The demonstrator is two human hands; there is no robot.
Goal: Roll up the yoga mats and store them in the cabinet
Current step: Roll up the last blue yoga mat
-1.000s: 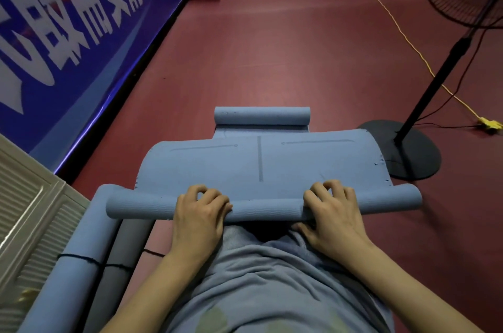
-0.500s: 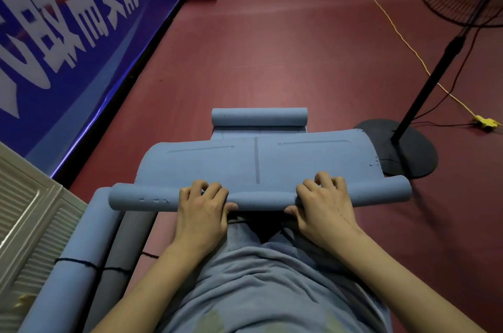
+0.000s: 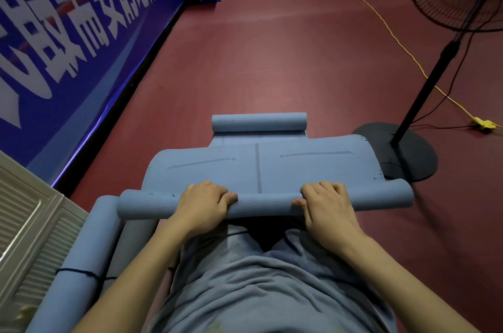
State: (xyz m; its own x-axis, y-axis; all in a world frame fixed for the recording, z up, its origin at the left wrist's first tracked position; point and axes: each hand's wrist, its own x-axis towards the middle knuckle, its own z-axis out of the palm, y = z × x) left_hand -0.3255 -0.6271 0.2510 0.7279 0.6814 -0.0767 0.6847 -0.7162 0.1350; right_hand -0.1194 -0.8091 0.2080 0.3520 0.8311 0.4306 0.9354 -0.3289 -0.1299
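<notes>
On the red floor [image 3: 272, 60] just ahead of your knees lies the blue yoga mat [image 3: 258, 166], its near end wound into a roll [image 3: 264, 203] that spans well past both your hands. Your left hand [image 3: 202, 203] and right hand [image 3: 325, 204] sit on top of that roll, fingers curled over it and thumbs pressed against its near side, so both are clamped on the roll. The far end of the mat curls into a second small coil [image 3: 258, 121]. Two finished rolled mats [image 3: 89, 264], tied with a dark cord, lie to your left beside the white louvred cabinet door [image 3: 30, 223]

Watch the risks as I judge them: uneven pressure between your hands could let the roll skew and telescope at one end; a slack grip could let it spring loose; the far coil may jam against your roll; and the fan base [image 3: 402, 153] sits just beside the mat's right edge, where it could snag
</notes>
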